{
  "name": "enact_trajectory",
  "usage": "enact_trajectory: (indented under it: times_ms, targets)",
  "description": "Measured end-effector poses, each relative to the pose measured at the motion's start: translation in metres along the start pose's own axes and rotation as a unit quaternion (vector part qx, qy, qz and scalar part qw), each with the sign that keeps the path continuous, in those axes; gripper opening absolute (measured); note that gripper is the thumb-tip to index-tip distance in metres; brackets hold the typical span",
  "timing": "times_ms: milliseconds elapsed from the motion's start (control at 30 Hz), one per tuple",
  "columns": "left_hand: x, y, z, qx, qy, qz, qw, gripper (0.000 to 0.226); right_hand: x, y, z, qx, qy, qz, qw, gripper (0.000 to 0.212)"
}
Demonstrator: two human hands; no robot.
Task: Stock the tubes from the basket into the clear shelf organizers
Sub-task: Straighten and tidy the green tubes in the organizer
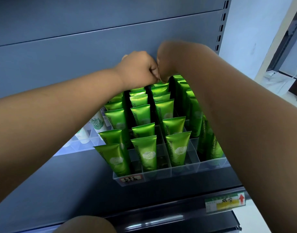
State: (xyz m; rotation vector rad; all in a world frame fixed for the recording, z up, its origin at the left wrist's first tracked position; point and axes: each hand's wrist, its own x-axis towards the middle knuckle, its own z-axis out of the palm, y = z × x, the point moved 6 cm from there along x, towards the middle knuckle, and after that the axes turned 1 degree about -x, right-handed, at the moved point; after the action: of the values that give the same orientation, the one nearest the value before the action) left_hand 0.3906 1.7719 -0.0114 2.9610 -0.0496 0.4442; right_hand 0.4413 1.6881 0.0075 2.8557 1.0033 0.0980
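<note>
Several green tubes (pixel 144 152) marked "Chamomile" stand upright in rows inside a clear shelf organizer (pixel 184 170) on the grey shelf. My left hand (pixel 139 69) and my right hand (pixel 166 63) meet knuckle to knuckle over the back of the organizer. Both have curled fingers and pinch the top edge of the rearmost green tube (pixel 160 84) in the third row from the left. The fingertips themselves are hidden. My right forearm covers part of the rightmost row. The basket is out of view.
A second clear organizer (pixel 72 148) with white tubes (pixel 84 135) stands to the left, partly behind my left forearm. The grey back panel (pixel 77 56) rises just behind the hands. A price label (pixel 225 202) with a red arrow sits on the shelf's front rail.
</note>
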Motion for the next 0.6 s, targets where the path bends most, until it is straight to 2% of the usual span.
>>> enact_trajectory:
  times_ms: [100, 233, 300, 433, 533, 600]
  targets:
    - [-0.001, 0.004, 0.004, -0.010, -0.031, 0.007, 0.999, 0.010, 0.002, 0.000, 0.005, -0.002, 0.000, 0.013, 1.000, 0.035]
    - [0.000, 0.001, 0.005, 0.005, -0.020, 0.025, 0.999, 0.036, 0.003, -0.002, 0.009, -0.010, 0.011, 0.013, 1.000, 0.036]
    - [-0.001, 0.001, 0.003, 0.007, -0.020, 0.027, 0.999, 0.035, 0.003, -0.003, 0.009, -0.010, 0.015, 0.010, 1.000, 0.038]
    - [-0.005, -0.003, 0.002, 0.001, -0.025, 0.022, 0.999, 0.015, 0.002, -0.007, 0.008, -0.008, 0.029, -0.002, 1.000, 0.040]
    - [-0.006, -0.005, -0.004, -0.001, -0.003, 0.016, 1.000, 0.031, 0.004, -0.009, 0.008, -0.005, 0.033, -0.007, 0.999, 0.041]
    - [-0.005, -0.004, -0.008, -0.009, 0.001, 0.015, 1.000, 0.033, 0.007, -0.009, 0.009, -0.011, 0.027, -0.008, 1.000, 0.045]
